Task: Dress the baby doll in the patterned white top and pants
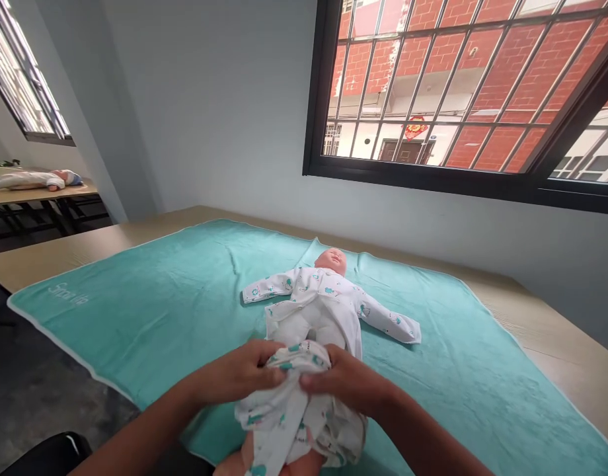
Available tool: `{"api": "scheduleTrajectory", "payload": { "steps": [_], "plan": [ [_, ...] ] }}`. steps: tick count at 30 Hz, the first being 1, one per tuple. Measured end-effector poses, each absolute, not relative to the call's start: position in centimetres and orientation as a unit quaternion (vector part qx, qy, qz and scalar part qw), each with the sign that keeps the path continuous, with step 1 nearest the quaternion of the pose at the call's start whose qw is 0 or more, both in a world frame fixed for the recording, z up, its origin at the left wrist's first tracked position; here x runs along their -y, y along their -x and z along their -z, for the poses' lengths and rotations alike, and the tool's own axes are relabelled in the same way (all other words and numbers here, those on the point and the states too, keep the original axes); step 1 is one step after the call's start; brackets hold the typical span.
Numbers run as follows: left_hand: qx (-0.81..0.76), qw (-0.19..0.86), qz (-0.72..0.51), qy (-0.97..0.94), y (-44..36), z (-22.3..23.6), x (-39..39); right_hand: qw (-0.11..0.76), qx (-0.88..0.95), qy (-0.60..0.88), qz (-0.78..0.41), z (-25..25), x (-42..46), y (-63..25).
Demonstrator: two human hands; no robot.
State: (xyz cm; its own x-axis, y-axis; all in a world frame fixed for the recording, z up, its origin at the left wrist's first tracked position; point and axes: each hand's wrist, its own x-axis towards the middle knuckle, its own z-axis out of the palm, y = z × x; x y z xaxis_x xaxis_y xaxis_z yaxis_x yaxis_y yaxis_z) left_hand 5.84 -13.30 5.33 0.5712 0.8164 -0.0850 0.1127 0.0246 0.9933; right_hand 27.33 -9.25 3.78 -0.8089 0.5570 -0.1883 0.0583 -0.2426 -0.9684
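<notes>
A baby doll (pixel 332 261) lies on its back, head toward the wall, wearing a white printed top (pixel 328 287) with its sleeves spread to both sides. The top's lower front falls apart over the doll's pale cloth body. White printed baby pants (pixel 304 406) are bunched around the doll's legs, and bare skin-coloured parts show below them at the bottom edge. My left hand (pixel 247 371) pinches the upper edge of the pants on the left. On the right, my right hand (pixel 346 382) grips the same edge, thumb on top. Some fingers are hidden in the cloth.
Under the doll, a teal blanket (pixel 170 330) with white edging covers much of the wooden table (pixel 536 324). A barred window (pixel 433 86) is in the wall behind. Another doll (pixel 36 180) lies on a far table at left. A black chair-like object (pixel 49 456) stands at lower left.
</notes>
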Motion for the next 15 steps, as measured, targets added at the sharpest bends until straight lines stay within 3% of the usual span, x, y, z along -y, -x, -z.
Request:
{"api": "scheduleTrajectory", "payload": {
  "steps": [2, 4, 7, 10, 13, 15],
  "plan": [
    [-0.357, 0.611, -0.229, -0.668, -5.7, -5.9, 13.9, 0.24, 0.538, 0.271, -0.761, -3.3, 9.4, -27.1],
    [-0.369, 0.625, -0.272, -0.631, -6.1, -5.7, 14.3, 0.266, 0.541, 0.266, -0.752, -3.4, 9.6, -26.9],
    [-0.363, 0.655, -0.438, -0.498, -7.2, -4.4, 14.5, 0.195, 0.637, 0.23, -0.71, -4.7, 9.8, -27.1],
    [-0.35, 0.664, -0.5, -0.432, -7.9, -3.5, 14.3, 0.089, 0.694, 0.232, -0.675, -5.5, 9.9, -27.3],
    [-0.349, 0.663, -0.462, -0.475, -7.5, -3.9, 14.4, 0.174, 0.618, 0.261, -0.721, -4.5, 9.9, -26.9],
    [-0.348, 0.662, -0.372, -0.55, -6.9, -4.5, 14.5, 0.252, 0.548, 0.253, -0.757, -3.5, 10.0, -26.5]
  ]
}}
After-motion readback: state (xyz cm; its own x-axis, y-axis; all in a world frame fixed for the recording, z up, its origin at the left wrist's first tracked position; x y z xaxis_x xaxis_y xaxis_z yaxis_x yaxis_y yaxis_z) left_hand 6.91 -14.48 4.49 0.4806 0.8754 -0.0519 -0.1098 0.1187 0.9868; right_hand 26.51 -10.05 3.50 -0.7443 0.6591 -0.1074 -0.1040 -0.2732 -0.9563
